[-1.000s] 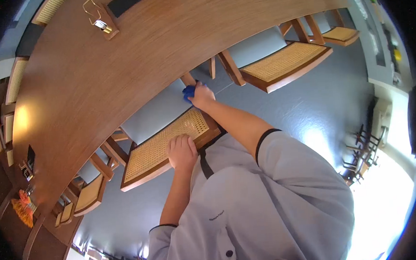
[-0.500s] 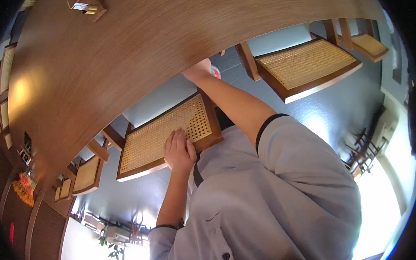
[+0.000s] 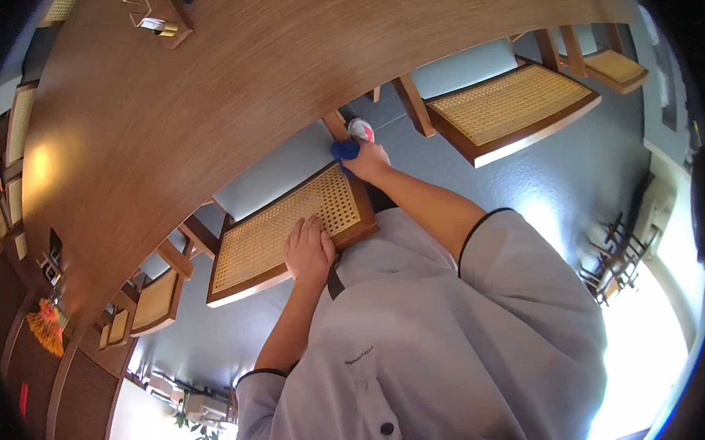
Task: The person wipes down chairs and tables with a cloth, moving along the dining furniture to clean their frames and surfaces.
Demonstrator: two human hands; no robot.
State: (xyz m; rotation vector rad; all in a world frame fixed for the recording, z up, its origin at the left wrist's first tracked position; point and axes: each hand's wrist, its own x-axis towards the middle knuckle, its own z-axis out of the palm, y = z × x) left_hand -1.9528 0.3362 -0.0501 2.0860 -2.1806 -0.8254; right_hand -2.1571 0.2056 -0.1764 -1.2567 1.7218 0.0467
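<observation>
My left hand lies with its fingers spread on the woven cane backrest of a wooden chair with a grey seat. My right hand is closed round a blue cloth, at the chair's right side by a wooden arm piece. Just beyond that hand shows a rounded white and red thing; its kind and whether it touches the hand I cannot tell. The seat's near part is hidden behind the backrest.
A long wooden table runs across the front, its edge above the seats. Another cane-backed chair stands to the right, more to the left. A padlock-like brass piece sits on the table. An orange brush-like item is far left.
My right hand has come back from under the table edge towards me, bringing the blue cloth into sight. The left hand stays on the backrest. The view has shifted slightly.
</observation>
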